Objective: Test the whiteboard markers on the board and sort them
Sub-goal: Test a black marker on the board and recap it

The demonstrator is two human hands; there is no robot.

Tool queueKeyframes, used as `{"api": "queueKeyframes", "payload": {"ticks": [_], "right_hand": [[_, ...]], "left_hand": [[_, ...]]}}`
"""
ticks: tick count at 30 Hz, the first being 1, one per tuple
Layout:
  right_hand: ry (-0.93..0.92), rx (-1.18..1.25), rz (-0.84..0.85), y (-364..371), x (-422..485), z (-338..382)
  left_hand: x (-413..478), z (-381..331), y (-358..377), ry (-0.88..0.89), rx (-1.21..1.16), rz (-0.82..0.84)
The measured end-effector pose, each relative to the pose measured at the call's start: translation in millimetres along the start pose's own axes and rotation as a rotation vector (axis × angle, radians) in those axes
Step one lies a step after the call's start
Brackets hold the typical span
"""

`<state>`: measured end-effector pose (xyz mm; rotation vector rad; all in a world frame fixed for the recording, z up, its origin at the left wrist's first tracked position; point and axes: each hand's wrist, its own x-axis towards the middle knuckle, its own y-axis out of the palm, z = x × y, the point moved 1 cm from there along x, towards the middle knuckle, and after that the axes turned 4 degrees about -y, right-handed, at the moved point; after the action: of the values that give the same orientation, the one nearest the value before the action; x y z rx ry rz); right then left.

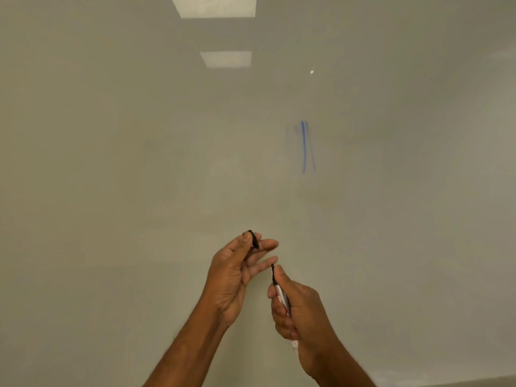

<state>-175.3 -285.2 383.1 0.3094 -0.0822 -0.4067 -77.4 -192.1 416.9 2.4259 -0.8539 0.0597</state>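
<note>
The whiteboard fills the whole view. A blue vertical stroke stands on it right of centre, with fainter blue streaks on either side. My right hand grips an uncapped marker with a white barrel and a black tip that points up, a little short of the board. My left hand pinches the marker's black cap between thumb and forefinger, its other fingers stretched toward the marker tip. The two hands are close together in the lower middle.
Two ceiling light panels are mirrored in the board, the larger reflection at the top edge and the smaller reflection below it. A faint orange smudge lies under the blue stroke. A lighter band crosses the bottom right corner.
</note>
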Motion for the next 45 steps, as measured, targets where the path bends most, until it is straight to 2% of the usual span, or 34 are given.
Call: {"api": "queueKeyframes", "payload": {"ticks": [5, 10, 12, 15, 17, 21, 26, 31, 36, 40, 45], "right_hand": [[-0.113, 0.183, 0.169, -4.2, 6.3, 20.7], [-0.413, 0.087, 0.060, -5.1, 16.4, 52.1], [-0.410, 0.220, 0.074, -2.7, 21.2, 64.7], [-0.335, 0.529, 0.187, -1.5, 29.9, 80.0], [-0.356, 0.584, 0.219, -3.3, 37.6, 89.1], [-0.547, 0.334, 0.111, 2.1, 51.4, 108.4], [-0.865, -0.151, -0.194, 20.3, 69.4, 131.0], [-1.048, -0.259, -0.369, 25.7, 97.7, 142.6], [-1.204, -0.530, -0.533, 21.4, 125.2, 148.8], [-1.263, -0.634, -0.558, 20.9, 138.4, 151.9], [-1.266, -0.669, -0.590, 18.6, 141.0, 148.9]], "left_hand": [[15.4, -16.8, -1.1, 0.175, 0.160, -0.123], [30.9, -27.4, 1.9, 0.500, 0.515, -0.200], [38.2, -31.5, 4.1, 0.626, 0.634, -0.229], [54.0, -38.6, 6.0, 0.734, 0.711, -0.228], [67.2, -41.7, 4.1, 0.777, 0.762, -0.222], [91.5, -46.3, -1.7, 0.834, 0.847, -0.253], [118.2, -54.9, -1.5, 0.956, 1.017, -0.254], [144.0, -56.3, -7.0, 1.034, 1.134, -0.238], [157.5, -51.2, -13.1, 1.111, 1.149, -0.247], [162.1, -48.7, -13.6, 1.204, 1.170, -0.259], [165.9, -47.3, -15.2, 1.230, 1.199, -0.260]]}}
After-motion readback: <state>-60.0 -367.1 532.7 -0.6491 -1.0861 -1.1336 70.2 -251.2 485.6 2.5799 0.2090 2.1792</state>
